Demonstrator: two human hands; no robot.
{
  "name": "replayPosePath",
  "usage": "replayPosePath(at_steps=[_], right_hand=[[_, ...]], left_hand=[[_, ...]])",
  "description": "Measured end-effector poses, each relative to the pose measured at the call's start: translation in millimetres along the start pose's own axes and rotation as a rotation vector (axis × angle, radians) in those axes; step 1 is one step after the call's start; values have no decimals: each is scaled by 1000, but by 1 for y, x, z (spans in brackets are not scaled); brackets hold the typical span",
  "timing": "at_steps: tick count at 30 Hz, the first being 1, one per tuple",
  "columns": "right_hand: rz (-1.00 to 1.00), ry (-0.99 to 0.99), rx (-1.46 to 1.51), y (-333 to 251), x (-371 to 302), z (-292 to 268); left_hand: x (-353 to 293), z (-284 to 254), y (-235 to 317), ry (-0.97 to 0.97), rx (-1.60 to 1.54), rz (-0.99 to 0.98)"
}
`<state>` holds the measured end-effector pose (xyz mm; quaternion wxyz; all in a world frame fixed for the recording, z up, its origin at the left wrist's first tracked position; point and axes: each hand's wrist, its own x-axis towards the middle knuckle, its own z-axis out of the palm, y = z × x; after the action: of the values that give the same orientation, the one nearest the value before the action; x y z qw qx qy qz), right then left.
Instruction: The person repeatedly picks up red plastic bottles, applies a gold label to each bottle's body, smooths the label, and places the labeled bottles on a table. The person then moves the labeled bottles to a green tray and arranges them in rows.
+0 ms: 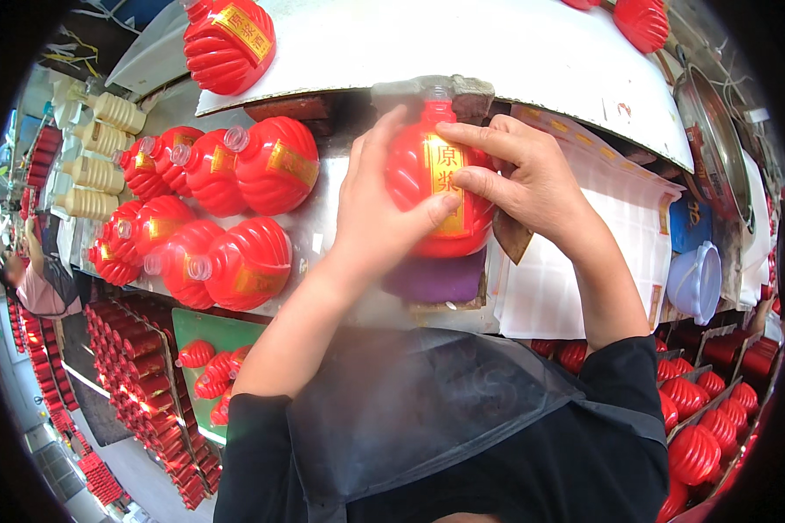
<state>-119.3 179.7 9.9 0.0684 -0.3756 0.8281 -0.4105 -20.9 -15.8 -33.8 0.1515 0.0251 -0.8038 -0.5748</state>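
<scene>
A red ribbed bottle (401,179) with a clear neck stands in front of me, tilted away, with a yellow label (447,218) down its front. My left hand (366,196) lies along its left side, fingers stretched upward and slightly blurred, thumb on the label's lower part. From the right, my right hand (519,166) sets its index fingertip near the label's top and its thumb on the middle; the other fingers are curled. Below the bottle is a purple pad (436,281). A brown pointed piece (512,240) shows under my right hand; I cannot tell what it is.
Several labelled red bottles (275,166) lie in two rows at left, near cream bottles (92,174). A sheet of labels (567,261) covers the table at right, beside a pale bucket (694,281). A white raised shelf (497,44) spans the far side. Another person (48,283) is far left.
</scene>
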Motion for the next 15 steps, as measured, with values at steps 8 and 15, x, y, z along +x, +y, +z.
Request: replayPosePath(at_steps=[8,15], right_hand=[[-7,-46,55,3,2,-7],[93,51,278,1,14,-6]], left_hand=[[1,-3,0,-40,247,196],[2,-3,-2,-49,223,215]])
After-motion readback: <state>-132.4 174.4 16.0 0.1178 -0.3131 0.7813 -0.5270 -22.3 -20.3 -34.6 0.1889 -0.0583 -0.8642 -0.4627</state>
